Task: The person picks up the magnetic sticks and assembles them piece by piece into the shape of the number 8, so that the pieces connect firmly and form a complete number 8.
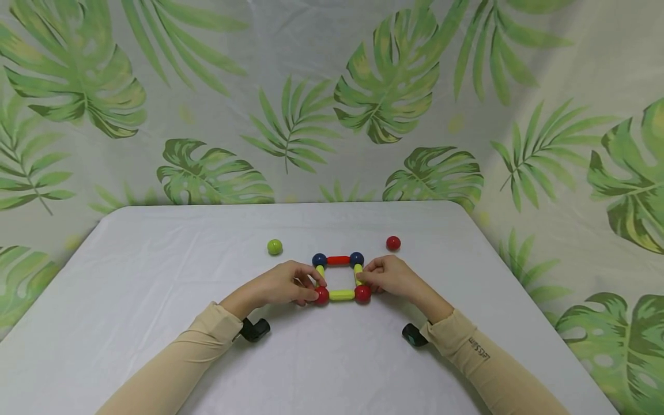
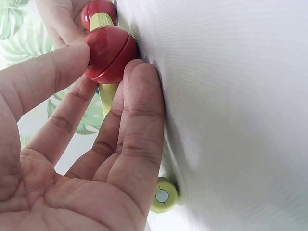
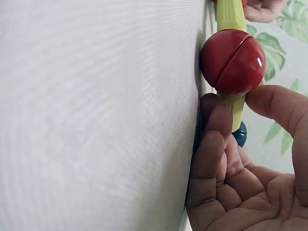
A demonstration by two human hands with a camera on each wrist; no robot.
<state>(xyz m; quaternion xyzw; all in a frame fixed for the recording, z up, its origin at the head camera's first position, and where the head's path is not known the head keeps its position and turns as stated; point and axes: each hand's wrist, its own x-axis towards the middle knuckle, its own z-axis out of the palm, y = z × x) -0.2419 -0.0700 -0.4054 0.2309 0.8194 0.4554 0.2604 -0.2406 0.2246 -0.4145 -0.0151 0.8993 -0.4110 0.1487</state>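
A square of balls and rods lies on the white table. Its far corners are a left blue ball (image 1: 319, 260) and a right blue ball (image 1: 356, 259), joined by a red rod (image 1: 338, 260). A yellow-green rod (image 1: 342, 295) links the two near red balls. My left hand (image 1: 289, 283) pinches the near-left red ball (image 2: 109, 54) between thumb and fingers. On the other side, my right hand (image 1: 390, 275) pinches the right yellow-green rod (image 3: 234, 109), just beyond the near-right red ball (image 3: 234, 62). Fingers partly cover the left yellow-green rod (image 1: 320, 270).
A loose green ball (image 1: 275, 246) sits behind and left of the square. At the back right lies a loose red ball (image 1: 393, 243). Leaf-patterned cloth (image 1: 290, 127) hangs behind the white table (image 1: 155, 259). Both wrists carry black devices (image 1: 255, 329).
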